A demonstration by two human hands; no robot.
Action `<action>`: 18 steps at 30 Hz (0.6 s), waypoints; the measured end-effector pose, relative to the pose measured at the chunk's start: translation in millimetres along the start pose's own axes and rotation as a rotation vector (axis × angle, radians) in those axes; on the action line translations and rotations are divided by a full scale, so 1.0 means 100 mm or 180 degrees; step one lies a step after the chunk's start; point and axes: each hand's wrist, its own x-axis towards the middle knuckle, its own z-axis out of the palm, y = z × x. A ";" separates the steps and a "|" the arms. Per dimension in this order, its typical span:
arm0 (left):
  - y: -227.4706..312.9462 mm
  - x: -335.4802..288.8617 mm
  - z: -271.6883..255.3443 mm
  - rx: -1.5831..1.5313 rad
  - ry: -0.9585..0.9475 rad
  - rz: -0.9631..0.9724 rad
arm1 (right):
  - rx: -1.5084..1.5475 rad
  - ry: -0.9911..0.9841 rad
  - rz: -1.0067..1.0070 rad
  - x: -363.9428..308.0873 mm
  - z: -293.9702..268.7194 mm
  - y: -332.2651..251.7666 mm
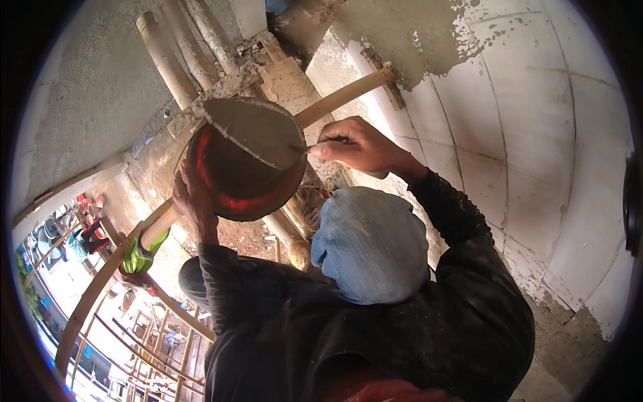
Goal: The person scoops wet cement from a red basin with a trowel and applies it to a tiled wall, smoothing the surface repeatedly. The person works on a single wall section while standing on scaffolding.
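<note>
A round bucket [248, 197] with a dark, red-glowing inner wall is in front of me, tilted. Wet grey mortar [251, 127] fills its far side, bounded by a pale ragged edge. My left hand [194, 197] grips the bucket's near left side, fingers partly hidden. Over the right rim, my right hand [358, 147] is closed on the handle of what looks like a trowel [303, 149]; its blade is mostly hidden at the mortar. Below the bucket, between my dark sleeves, is a rounded pale blue denim shape [372, 244].
Bamboo poles [167, 63] and a wooden bar [345, 97] surround the bucket. At right stands a pale block wall [509, 134] with a grey plaster patch [408, 40]; at left, a grey wall [74, 100]. Lower left are curved scaffold poles [87, 311], green cloth [140, 254] and red containers [87, 208].
</note>
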 end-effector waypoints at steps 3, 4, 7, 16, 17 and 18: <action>0.05 0.01 -0.02 -0.0092 -0.0122 -0.0113 | 0.1271 0.0024 0.0744 -0.12 -0.13 0.58; 0.06 0.01 0.01 -0.0121 -0.0080 -0.0102 | 0.1279 0.0300 0.0941 -0.18 -0.30 0.85; -0.07 -0.01 -0.02 -0.0302 -0.0167 -0.0165 | 0.1003 0.1471 0.2127 -0.51 -1.18 1.18; -0.04 0.03 -0.04 -0.0397 -0.0265 -0.0195 | 0.0976 0.1867 0.0648 -0.92 -1.41 -0.20; 0.01 -0.01 -0.03 -0.0385 -0.0235 -0.0178 | 0.0205 0.1879 0.0756 -0.82 -1.35 -0.12; 0.07 -0.01 -0.04 -0.0382 -0.0194 -0.0147 | -0.0570 0.1887 0.0838 -0.67 -1.32 0.04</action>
